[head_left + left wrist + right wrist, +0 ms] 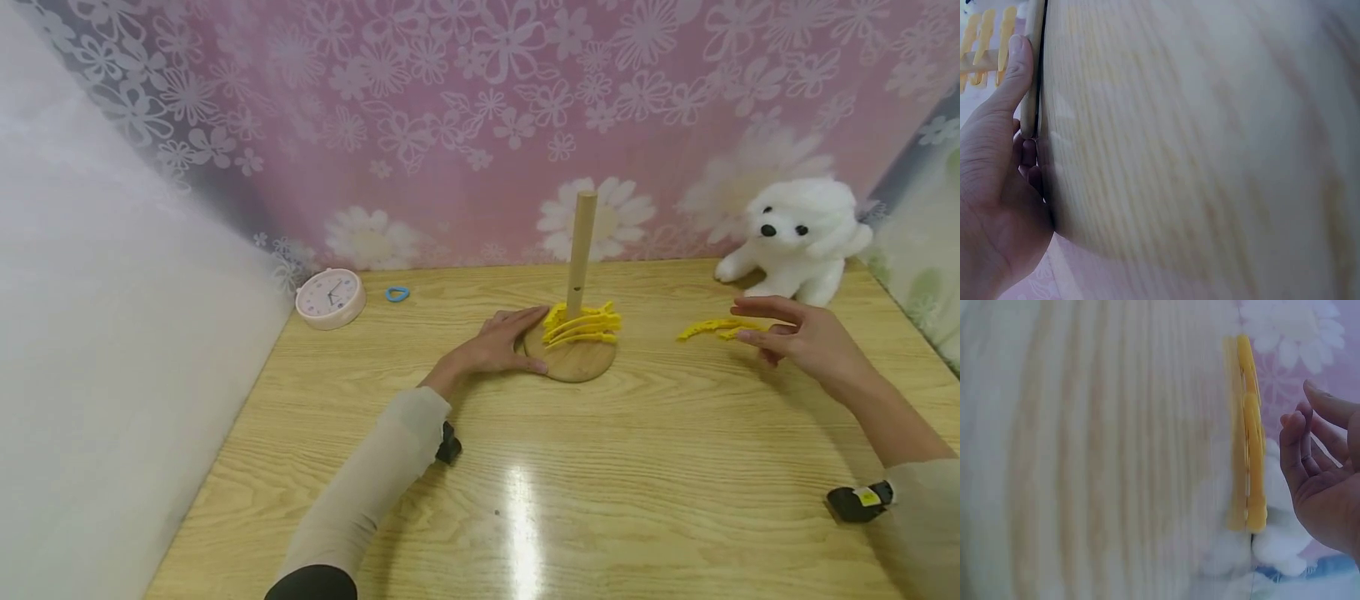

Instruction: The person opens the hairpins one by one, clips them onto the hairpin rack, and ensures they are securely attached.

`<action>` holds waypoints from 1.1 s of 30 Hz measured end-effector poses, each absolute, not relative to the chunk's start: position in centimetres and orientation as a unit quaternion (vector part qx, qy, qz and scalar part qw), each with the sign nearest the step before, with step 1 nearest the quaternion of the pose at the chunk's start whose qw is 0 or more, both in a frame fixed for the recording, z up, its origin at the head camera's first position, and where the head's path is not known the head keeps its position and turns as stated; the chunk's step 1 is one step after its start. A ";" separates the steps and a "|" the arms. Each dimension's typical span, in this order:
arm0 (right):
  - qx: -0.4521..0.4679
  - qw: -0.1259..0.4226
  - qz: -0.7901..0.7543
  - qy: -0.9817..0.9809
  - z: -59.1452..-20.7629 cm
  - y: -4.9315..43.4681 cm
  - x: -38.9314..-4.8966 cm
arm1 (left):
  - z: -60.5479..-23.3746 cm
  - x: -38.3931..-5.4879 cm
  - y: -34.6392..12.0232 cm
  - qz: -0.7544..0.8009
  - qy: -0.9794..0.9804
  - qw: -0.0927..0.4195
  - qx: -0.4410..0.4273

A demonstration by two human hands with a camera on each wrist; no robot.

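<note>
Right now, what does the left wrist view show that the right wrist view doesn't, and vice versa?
Only the left wrist view: the left hand gripping the wooden base, with yellow pieces around its post. Only the right wrist view: the right hand, near loose yellow pieces. Both: wood-grain tabletop and pink floral cloth.

- Curved yellow plastic-looking clips (588, 322), middle and right: super bright
- Round-based tan wooden stand (582, 250): pretty plain
- Honey-coloured wooden tabletop (360, 467): streaky grain
- Far pink fabric (450, 183): white flowers everywhere
- White plush dog (806, 212), far right: black nose (768, 231)
- Round pale-pink clock (331, 298), far left
</note>
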State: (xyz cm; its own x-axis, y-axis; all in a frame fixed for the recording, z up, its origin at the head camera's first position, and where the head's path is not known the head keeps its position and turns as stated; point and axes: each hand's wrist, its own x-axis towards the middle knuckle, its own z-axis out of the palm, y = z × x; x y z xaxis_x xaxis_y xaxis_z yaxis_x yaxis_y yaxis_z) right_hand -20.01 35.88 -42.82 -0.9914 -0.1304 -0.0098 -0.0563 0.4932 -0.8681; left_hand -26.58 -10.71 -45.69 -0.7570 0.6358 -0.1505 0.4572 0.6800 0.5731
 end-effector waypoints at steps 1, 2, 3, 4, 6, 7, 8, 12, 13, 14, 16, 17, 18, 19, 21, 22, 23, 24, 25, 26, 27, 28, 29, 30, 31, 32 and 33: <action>-0.052 0.040 -0.500 0.863 -42.8 36.3 -19.9 | -45.7 -26.6 -10.7 0.260 0.901 0.172 0.303; -0.048 0.040 -0.496 0.866 -42.9 36.7 -19.8 | -45.7 -26.6 -10.7 0.260 0.901 0.172 0.303; -0.044 0.041 -0.492 0.869 -42.9 37.0 -19.6 | -45.7 -26.6 -10.7 0.260 0.901 0.172 0.301; -0.040 0.043 -0.487 0.871 -43.0 37.3 -19.6 | -45.7 -26.6 -10.7 0.260 0.901 0.172 0.301; -0.032 0.042 -0.475 0.878 -43.1 38.0 -19.4 | -45.8 -26.7 -10.7 0.257 0.902 0.173 0.301; -0.027 0.042 -0.469 0.882 -43.2 38.3 -19.3 | -45.8 -26.7 -10.7 0.256 0.902 0.174 0.302; -0.020 0.039 -0.460 0.887 -43.3 38.6 -19.3 | -45.8 -26.7 -10.6 0.255 0.902 0.174 0.303; 0.000 0.034 -0.446 0.895 -43.8 40.0 -19.3 | -45.8 -26.6 -10.6 0.256 0.900 0.174 0.305; 0.005 0.031 -0.441 0.897 -43.9 40.3 -19.3 | -45.8 -26.6 -10.6 0.257 0.900 0.174 0.305; 0.009 0.029 -0.436 0.899 -43.9 40.5 -19.4 | -45.8 -26.6 -10.6 0.257 0.901 0.173 0.305; 0.017 0.027 -0.430 0.902 -44.0 40.9 -19.4 | -45.8 -26.7 -10.6 0.256 0.901 0.172 0.304; 0.019 0.028 -0.426 0.904 -44.1 41.0 -19.5 | -45.8 -26.7 -10.7 0.255 0.902 0.171 0.304; 0.022 0.028 -0.422 0.906 -44.1 41.1 -19.5 | -45.9 -26.7 -10.7 0.254 0.902 0.172 0.303; 0.023 0.032 -0.421 0.906 -44.1 41.2 -19.6 | -45.9 -26.8 -10.7 0.254 0.902 0.172 0.303; 0.031 0.043 -0.423 0.905 -44.3 41.4 -19.8 | -45.9 -26.8 -10.7 0.253 0.903 0.172 0.303; 0.035 0.047 -0.420 0.905 -44.4 41.5 -19.9 | -45.9 -26.8 -10.7 0.254 0.902 0.172 0.303; 0.039 0.051 -0.422 0.904 -44.6 41.5 -20.0 | -45.8 -26.8 -10.7 0.254 0.902 0.172 0.303; 0.043 0.053 -0.423 0.904 -44.7 41.6 -20.1 | -45.8 -26.7 -10.7 0.255 0.902 0.173 0.303; 0.046 0.057 -0.422 0.903 -44.8 41.6 -20.2 | -45.8 -26.7 -10.7 0.255 0.902 0.172 0.304; 0.049 0.057 -0.421 0.904 -45.0 41.7 -20.3 | -45.8 -26.7 -10.7 0.256 0.902 0.172 0.304; 0.048 0.058 -0.422 0.904 -45.1 41.7 -20.3 | -45.7 -26.6 -10.7 0.256 0.901 0.171 0.305; 0.044 0.059 -0.421 0.904 -45.2 41.7 -20.3 | -45.7 -26.6 -10.7 0.256 0.901 0.171 0.305; 0.041 0.060 -0.424 0.903 -45.3 41.7 -20.3 | -45.7 -26.6 -10.7 0.257 0.901 0.171 0.305; 0.037 0.063 -0.426 0.902 -45.3 41.6 -20.3 | -45.7 -26.6 -10.7 0.256 0.901 0.170 0.305; 0.031 0.066 -0.427 0.901 -45.4 41.6 -20.3 | -45.7 -26.6 -10.7 0.256 0.901 0.170 0.306; 0.027 0.071 -0.431 0.899 -45.4 41.6 -20.3 | -45.7 -26.6 -10.7 0.256 0.901 0.170 0.305; 0.023 0.076 -0.434 0.897 -45.5 41.6 -20.3 | -45.7 -26.6 -10.7 0.257 0.901 0.170 0.305</action>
State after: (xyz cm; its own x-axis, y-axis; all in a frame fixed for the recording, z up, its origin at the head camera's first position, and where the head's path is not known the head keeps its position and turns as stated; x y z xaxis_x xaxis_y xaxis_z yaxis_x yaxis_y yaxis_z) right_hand -20.27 41.58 -45.46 -0.9874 -0.0250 -0.1563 0.1071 0.6217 -0.7759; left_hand -26.60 -10.67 -45.69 -0.7555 0.6377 -0.1501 0.4628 0.6816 0.5668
